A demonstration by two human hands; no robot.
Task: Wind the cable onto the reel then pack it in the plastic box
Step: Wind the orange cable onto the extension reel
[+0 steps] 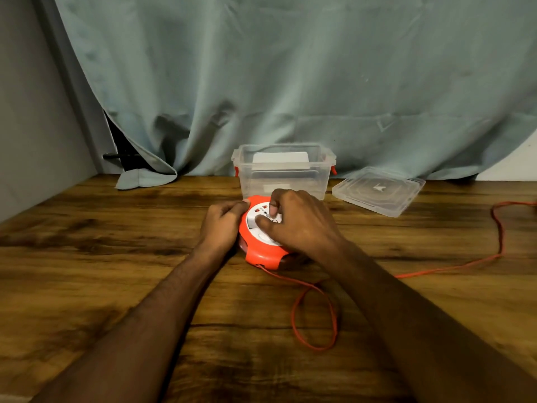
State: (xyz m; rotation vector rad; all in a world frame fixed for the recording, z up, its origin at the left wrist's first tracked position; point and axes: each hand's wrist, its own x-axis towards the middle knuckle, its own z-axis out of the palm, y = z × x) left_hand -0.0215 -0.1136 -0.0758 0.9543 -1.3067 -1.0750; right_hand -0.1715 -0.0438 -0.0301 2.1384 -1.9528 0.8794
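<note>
An orange cable reel with a white socket face lies flat on the wooden table. My left hand grips its left rim. My right hand lies over the white face, thumb and a finger pinching something at its centre. The thin orange cable leaves the reel's near side, makes a loop toward me, passes under my right forearm and trails off to the table's right edge. Behind the reel stands the clear plastic box with orange latches, open at the top.
The box's clear lid lies flat to the right of the box. A grey-green curtain hangs behind the table, its hem resting on the back left of the tabletop. A grey wall borders the left side.
</note>
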